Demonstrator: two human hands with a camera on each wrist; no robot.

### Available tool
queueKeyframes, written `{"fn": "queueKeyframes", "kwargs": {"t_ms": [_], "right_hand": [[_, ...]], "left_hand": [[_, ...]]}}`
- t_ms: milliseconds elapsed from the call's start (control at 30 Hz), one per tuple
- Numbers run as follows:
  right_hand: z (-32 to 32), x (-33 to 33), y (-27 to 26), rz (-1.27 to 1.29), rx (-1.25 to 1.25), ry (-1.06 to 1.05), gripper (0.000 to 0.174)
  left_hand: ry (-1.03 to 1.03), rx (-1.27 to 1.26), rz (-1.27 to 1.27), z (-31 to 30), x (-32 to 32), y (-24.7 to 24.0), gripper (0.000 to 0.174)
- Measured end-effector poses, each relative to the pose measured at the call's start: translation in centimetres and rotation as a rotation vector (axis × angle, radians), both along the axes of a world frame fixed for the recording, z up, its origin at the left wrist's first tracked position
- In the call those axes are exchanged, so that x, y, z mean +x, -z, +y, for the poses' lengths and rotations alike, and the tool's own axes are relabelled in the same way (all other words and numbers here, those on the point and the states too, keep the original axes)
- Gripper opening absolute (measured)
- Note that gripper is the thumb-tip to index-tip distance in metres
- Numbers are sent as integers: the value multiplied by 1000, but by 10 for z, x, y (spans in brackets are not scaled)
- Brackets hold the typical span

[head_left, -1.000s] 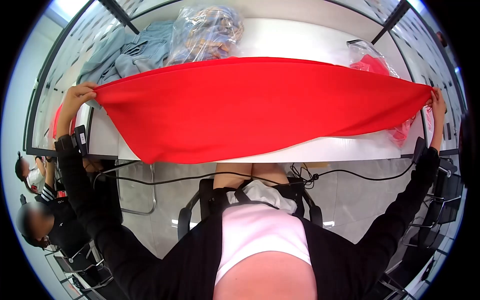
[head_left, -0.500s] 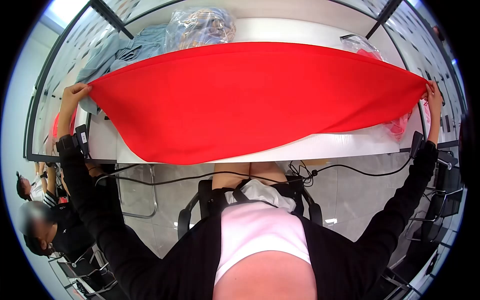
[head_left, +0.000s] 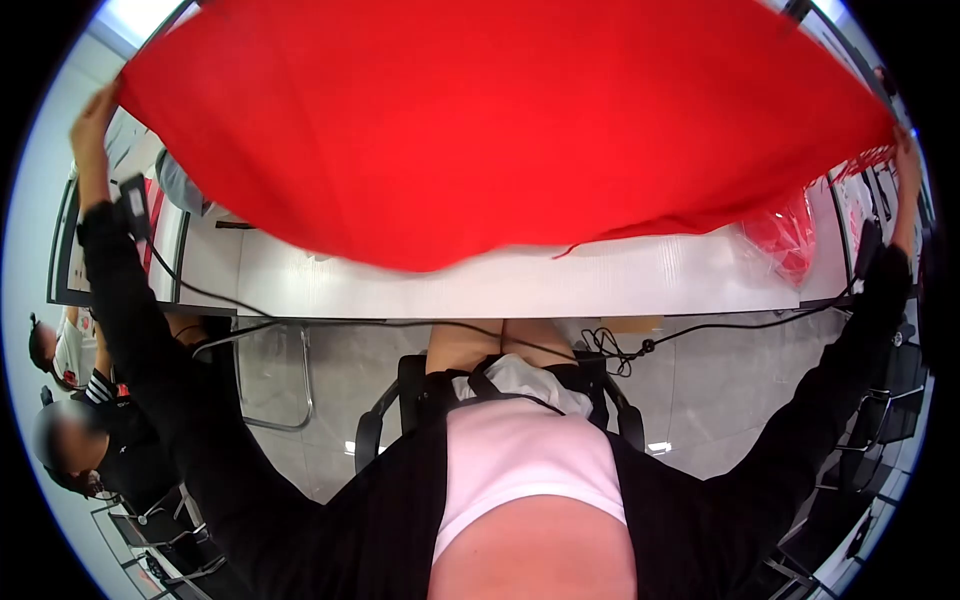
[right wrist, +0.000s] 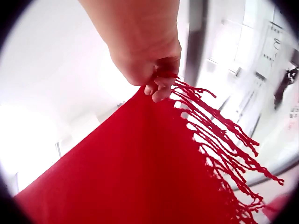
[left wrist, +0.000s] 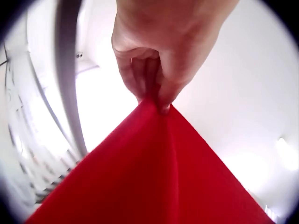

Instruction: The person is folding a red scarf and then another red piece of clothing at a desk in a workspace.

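A wide red cloth is stretched in the air between both hands, above the white table. My left hand pinches one corner at the far left; in the left wrist view the thumb and fingers of the left hand close on the gathered cloth. At the far right my right hand grips the other corner. The right wrist view shows the right hand pinching the cloth beside a fringe of twisted red strands. The cloth hides the back of the table.
The white table has a clear plastic bag with red contents at its right and grey-blue fabric at its left. A black cable runs between the wrists in front of the table edge. People sit or stand at the left.
Both hands have risen and moved forward and slightly outward, lifting the red cloth. It now covers the plastic-wrapped bundle and most of the denim, and more of the table's front shows.
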State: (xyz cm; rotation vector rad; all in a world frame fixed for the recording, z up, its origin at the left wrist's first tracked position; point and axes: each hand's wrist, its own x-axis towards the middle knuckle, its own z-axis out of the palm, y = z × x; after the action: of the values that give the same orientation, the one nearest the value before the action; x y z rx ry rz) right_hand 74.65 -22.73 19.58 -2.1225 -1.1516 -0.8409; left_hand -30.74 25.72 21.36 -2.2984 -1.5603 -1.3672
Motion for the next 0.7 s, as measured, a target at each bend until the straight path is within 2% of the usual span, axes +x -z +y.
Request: {"fn": "queueKeyframes", "kwargs": {"t_ms": [67, 200, 267, 300, 400, 467, 500, 567, 600, 667, 700], "right_hand": [[8, -21, -61, -123, 291, 30, 23], [4, -44, -170, -302, 869, -38, 22], [-3, -48, -193, -368, 1011, -88, 22], [-10, -53, -202, -370, 1008, -84, 22], [-25, -76, -150, -255, 789, -84, 22], [-36, -85, -96, -147, 566, -71, 22], [-41, -85, -68, -79, 454, -70, 23], [-51, -82, -16, 90, 231, -75, 24], [-55, -83, 10, 179, 140, -67, 25], [-61, -90, 53, 304, 28, -50, 26], [-63, -96, 71, 315, 18, -49, 27]], "left_hand": [[-126, 300, -59, 0, 4, -54, 23], [-294, 815, -343, -71, 46, -148, 28], [-323, 938, -441, -93, 66, -164, 34], [-286, 882, -428, -92, 63, -159, 33], [-181, 676, -379, -81, 51, -119, 28], [-215, 807, 19, -82, 46, -74, 22], [-319, 738, 91, -68, 12, -72, 25], [-384, 591, 53, -63, -9, -42, 30], [-345, 514, -57, -79, 10, -6, 26], [-269, 540, -89, -115, 27, 37, 25], [-186, 538, -221, -121, 22, 55, 26]]}}
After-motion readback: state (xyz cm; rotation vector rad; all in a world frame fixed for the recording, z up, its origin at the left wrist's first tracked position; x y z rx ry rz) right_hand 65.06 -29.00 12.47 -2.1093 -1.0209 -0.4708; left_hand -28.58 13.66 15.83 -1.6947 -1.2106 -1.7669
